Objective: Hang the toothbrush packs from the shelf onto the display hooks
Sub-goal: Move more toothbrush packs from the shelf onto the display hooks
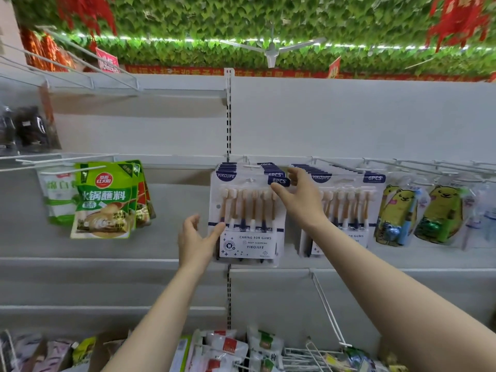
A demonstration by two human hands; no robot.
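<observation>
Hands [197, 241] apparently touching YIKOJIFE pack [248, 218], 6PCS

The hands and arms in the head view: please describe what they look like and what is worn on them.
The left hand and the right hand are both bare, with no gloves. No ring, watch or bracelet shows on either one. Both forearms are uncovered as far as the bottom edge of the picture, so no sleeve is visible. The fingernails look short and unpainted.
</observation>
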